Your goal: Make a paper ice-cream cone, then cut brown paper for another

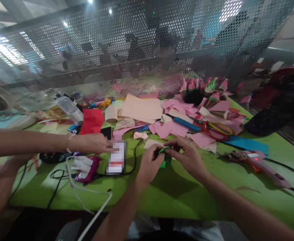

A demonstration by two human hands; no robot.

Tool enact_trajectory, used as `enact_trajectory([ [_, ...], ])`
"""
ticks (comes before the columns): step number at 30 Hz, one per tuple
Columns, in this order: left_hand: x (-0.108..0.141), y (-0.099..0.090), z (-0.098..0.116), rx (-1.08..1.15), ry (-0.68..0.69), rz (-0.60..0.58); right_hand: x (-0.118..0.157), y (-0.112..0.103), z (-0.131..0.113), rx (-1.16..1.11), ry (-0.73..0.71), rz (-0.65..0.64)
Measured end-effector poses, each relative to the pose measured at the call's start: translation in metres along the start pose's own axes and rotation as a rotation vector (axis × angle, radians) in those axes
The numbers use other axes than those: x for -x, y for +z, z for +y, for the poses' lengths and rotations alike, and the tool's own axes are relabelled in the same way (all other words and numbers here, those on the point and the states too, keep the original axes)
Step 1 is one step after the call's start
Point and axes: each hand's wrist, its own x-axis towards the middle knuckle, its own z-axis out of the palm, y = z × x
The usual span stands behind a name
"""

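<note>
Above the near half of the green table, my left hand (150, 162) pinches a small folded green strip (163, 163), paper or foam by its look. On its other side my right hand (187, 156) also grips the strip, thumb and fingertips pressed together. Part of the strip is hidden by my fingers, and its lower end hangs under my left fingertips. A pale scrap of paper (150, 144) lies just behind my hands. Farther right rests a pink hot glue gun (265, 165) with a red light on it, apart from my right hand.
Another person's hand (94, 143) reaches from the left to a phone (116, 159). A purple power strip (87, 169) with white plugs and cables lies nearby. Scissors (218, 130), a blue-handled cutter (187, 124) and pink paper pieces (173, 129) cover the back. A perforated metal screen (126, 43) stands behind.
</note>
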Motion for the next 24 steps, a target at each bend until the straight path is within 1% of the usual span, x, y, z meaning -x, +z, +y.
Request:
enact_trajectory([
  [4, -0.001, 0.000, -0.001, 0.012, -0.038, -0.012, 0.000, 0.000, -0.001, -0.009, -0.036, 0.005],
  [8, -0.002, 0.001, -0.002, 0.100, -0.055, -0.019, -0.001, 0.000, 0.001, -0.070, -0.023, 0.012],
  [12, -0.001, 0.004, -0.002, 0.170, -0.077, -0.018, 0.000, 0.000, 0.007, -0.156, 0.025, 0.011],
  [17, -0.001, 0.007, -0.002, 0.228, -0.093, -0.021, 0.005, 0.000, 0.013, -0.293, 0.118, 0.013],
  [24, 0.002, 0.010, 0.000, 0.276, -0.097, 0.005, 0.007, 0.002, 0.014, -0.430, 0.197, 0.041],
])
